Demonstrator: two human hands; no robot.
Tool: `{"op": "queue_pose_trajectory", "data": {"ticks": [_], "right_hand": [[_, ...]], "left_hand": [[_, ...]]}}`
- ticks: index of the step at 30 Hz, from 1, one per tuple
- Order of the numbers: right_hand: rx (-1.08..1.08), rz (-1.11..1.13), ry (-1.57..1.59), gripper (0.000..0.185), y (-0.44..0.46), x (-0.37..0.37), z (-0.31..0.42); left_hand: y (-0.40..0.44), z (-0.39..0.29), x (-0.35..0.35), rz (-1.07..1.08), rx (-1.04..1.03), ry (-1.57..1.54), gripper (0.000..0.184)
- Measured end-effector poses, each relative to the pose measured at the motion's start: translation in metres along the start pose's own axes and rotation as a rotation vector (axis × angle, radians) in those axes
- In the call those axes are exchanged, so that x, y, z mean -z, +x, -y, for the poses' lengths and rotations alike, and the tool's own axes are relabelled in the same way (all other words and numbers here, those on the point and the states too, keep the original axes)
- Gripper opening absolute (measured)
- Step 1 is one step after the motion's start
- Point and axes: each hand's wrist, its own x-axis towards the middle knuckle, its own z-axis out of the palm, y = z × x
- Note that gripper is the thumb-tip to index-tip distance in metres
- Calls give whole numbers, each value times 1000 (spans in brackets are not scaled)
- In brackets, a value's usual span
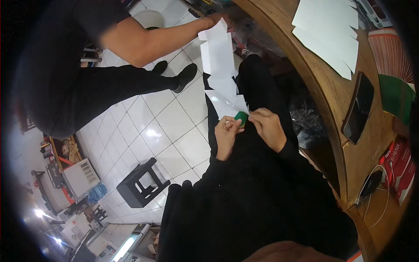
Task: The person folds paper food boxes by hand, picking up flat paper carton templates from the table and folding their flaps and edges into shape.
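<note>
A long white die-cut card blank (220,59) with cut flaps and fold lines lies over my legs, its far end near another person's hand (218,19). My left hand (227,136) pinches the near end of the card blank, where a small green part (241,117) shows by the thumb. Just right of it, my right hand (268,129) has its thumb and forefinger closed on the blank's near right edge. Whether the green part belongs to the blank's printed side, I cannot tell.
On the wooden table (301,48) to the right lie more white card blanks (327,32), a dark phone (358,108), a stack of orange-edged cards (389,54) and a red packet (398,166) with a white cable. A black stool (142,183) lies tipped on the tiled floor (170,118).
</note>
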Motion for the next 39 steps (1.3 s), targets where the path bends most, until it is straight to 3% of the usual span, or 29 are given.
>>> {"op": "queue_pose_trajectory", "data": {"ticks": [2, 4, 7, 16, 19, 22, 24, 26, 28, 29, 30, 32, 36, 39], "right_hand": [[53, -35, 66, 5, -2, -1, 1], [-152, 4, 118, 7, 0, 6, 7], [-249, -22, 90, 10, 3, 5, 12], [-369, 123, 470, 8, 3, 6, -14], [-278, 109, 267, 9, 3, 5, -16], [-299, -16, 378, 11, -1, -3, -32], [-450, -61, 553, 12, -1, -2, -48], [-467, -27, 464, 17, 4, 0, -62], [-571, -15, 114, 29, 12, 4, -63], [-501, -61, 46, 34, 14, 4, -60], [-502, -62, 44, 34, 15, 3, -62], [-491, 35, -389, 27, 18, -1, -68], [-409, 47, -404, 23, 18, -2, -64], [-405, 147, 219, 14, 11, 15, -62]], "left_hand": [[1, 2, 6, 0, -1, -9, 11], [1, -2, 3, -7, -1, -19, 11], [0, -4, -5, -48, -33, -26, 12], [8, -4, -10, 18, 8, -8, 11], [13, -2, -12, 62, -22, 22, 13], [19, -4, -11, 74, -14, 34, 16], [23, -8, -14, 73, 8, 56, 17], [24, -11, -20, 111, 78, 118, 18], [25, -6, -26, 143, 125, 124, 19], [26, -3, -30, 173, 172, 131, 20], [25, -1, -32, 174, 173, 130, 20], [25, 3, -36, 144, 181, 132, 20], [27, 12, -35, 98, 162, 98, 19], [29, 10, -29, 0, 112, 36, 19]]}}
